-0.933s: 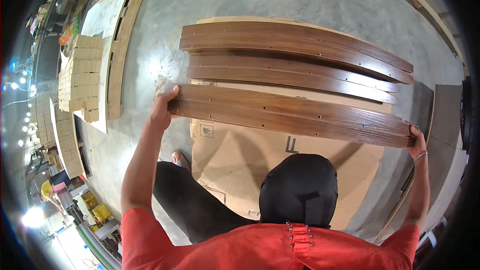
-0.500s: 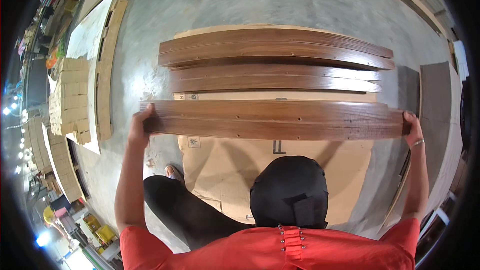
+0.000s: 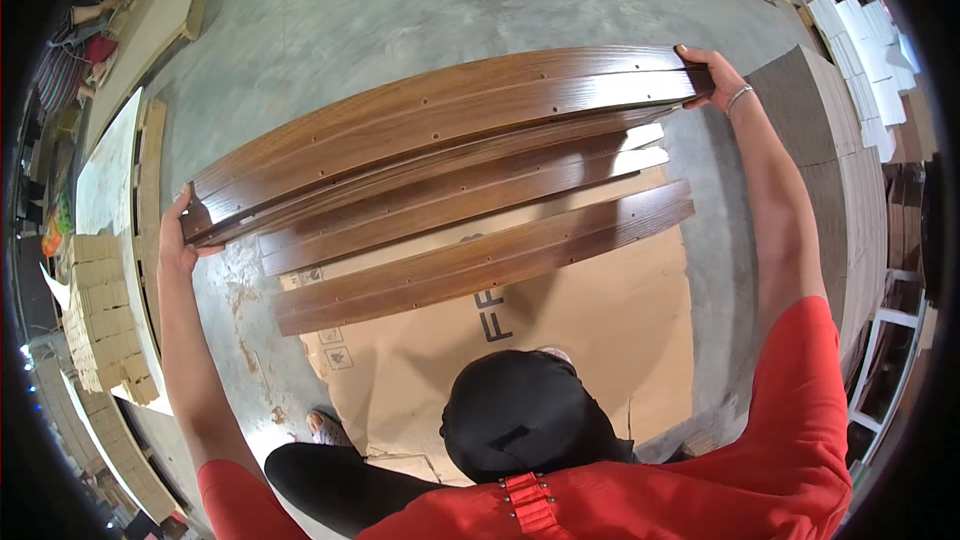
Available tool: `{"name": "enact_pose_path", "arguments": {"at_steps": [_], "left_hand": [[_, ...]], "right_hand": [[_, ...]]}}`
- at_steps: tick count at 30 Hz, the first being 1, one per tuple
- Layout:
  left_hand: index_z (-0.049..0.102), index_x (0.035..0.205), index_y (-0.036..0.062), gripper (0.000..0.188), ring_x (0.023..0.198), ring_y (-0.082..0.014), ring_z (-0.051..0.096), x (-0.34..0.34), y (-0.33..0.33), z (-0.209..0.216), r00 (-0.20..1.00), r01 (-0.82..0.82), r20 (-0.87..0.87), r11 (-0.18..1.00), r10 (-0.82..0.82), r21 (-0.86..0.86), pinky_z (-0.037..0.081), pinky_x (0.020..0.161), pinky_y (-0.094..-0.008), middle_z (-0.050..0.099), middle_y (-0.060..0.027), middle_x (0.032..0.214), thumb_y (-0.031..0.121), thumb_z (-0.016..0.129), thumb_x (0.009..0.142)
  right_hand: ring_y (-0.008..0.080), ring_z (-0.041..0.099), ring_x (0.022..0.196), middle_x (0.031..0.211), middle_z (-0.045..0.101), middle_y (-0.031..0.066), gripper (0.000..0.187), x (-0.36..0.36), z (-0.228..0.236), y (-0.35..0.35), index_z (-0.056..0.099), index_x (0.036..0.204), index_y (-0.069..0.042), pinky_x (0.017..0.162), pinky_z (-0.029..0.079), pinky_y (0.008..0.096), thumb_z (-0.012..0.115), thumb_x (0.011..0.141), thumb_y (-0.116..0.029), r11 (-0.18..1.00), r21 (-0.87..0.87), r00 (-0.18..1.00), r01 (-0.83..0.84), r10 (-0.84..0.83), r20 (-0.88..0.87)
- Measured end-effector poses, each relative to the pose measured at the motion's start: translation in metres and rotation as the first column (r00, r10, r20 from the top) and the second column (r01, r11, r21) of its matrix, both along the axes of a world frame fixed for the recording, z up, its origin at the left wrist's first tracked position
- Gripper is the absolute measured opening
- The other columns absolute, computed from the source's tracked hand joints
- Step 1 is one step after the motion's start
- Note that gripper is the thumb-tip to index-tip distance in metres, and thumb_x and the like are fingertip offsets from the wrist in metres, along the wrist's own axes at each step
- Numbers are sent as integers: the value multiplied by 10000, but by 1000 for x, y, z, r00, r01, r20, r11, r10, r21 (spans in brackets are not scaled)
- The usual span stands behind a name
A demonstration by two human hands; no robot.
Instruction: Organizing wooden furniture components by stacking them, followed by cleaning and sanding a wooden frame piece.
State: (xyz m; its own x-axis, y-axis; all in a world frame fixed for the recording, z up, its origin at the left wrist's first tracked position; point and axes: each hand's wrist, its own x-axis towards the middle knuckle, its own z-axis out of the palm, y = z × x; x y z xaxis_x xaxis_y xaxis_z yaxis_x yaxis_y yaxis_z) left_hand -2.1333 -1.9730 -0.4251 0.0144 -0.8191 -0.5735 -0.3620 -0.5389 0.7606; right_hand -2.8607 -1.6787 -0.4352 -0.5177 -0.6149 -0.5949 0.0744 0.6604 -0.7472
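Note:
Between my two hands is a long pair of brown wood-grain boards (image 3: 430, 105) with small holes along them. My left hand (image 3: 183, 232) is closed round their left end, thumb on top. At the far right end my right hand (image 3: 714, 80), with a bracelet at the wrist, grips the other end. The boards slant, right end farther away. Just under and nearer lie more brown boards (image 3: 450, 188), partly covered. Closer to me another brown board length (image 3: 490, 258) lies on a flattened cardboard sheet (image 3: 400, 350).
Grey concrete floor (image 3: 400, 10) surrounds the cardboard. Stacked pale cardboard pieces (image 3: 100, 315) and a white-topped pallet (image 3: 108, 160) are at the left. Stacks of grey-brown sheets (image 3: 815, 140) stand at the right. A person in striped clothing (image 3: 60, 75) is at the far left.
The boards I held nearer me now lie on the cardboard. My hands have moved to the far boards and grip their ends; the view has turned.

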Motion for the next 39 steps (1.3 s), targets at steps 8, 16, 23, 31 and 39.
{"name": "enact_pose_path", "arguments": {"at_steps": [8, 16, 23, 31, 39], "left_hand": [[477, 1309, 98, 746, 1096, -376, 561, -4, -20, -14, 998, -3, 65, 999, 1, 37, 512, 740, -571, 514, -159, 1296, 619, 594, 788], [462, 1322, 87, 772, 1038, -337, 603, -7, -28, -17, 997, 61, 35, 996, -64, 58, 572, 621, -482, 525, -172, 1272, 637, 576, 793], [471, 1291, 45, 735, 906, -290, 667, -7, -11, -7, 995, 95, -19, 992, -94, 81, 607, 529, -421, 586, -168, 1168, 607, 559, 825], [478, 1282, 31, 742, 875, -321, 671, -11, -10, -12, 997, 42, -62, 997, -38, 62, 598, 512, -460, 606, -191, 1127, 609, 560, 823], [465, 1276, -5, 771, 838, -332, 680, -9, -13, -17, 995, 81, -68, 993, -75, 83, 603, 499, -423, 594, -215, 1134, 612, 552, 823]], "right_hand": [[359, 570, 1063, 1186, 601, 155, 598, -16, -12, -19, 613, 1172, -109, 802, 469, 579, 650, 755, -537, 994, 104, 1000, 25, -25, -1], [319, 601, 1015, 1144, 626, 131, 556, -14, -4, -21, 618, 1159, -121, 767, 495, 548, 629, 777, -525, 987, 158, 1000, 21, -20, -10], [315, 560, 1116, 1209, 592, 153, 621, 1, 2, -20, 577, 1216, -83, 879, 479, 543, 644, 784, -523, 990, 132, 999, 46, -43, -25], [317, 534, 1160, 1253, 556, 163, 658, -7, -8, -11, 542, 1268, -87, 916, 471, 541, 649, 796, -532, 998, 60, 1000, -9, 8, 26], [314, 536, 1144, 1241, 560, 154, 640, -7, -4, -7, 544, 1270, -102, 864, 502, 530, 651, 800, -524, 997, 70, 999, 37, -37, -5]]}}
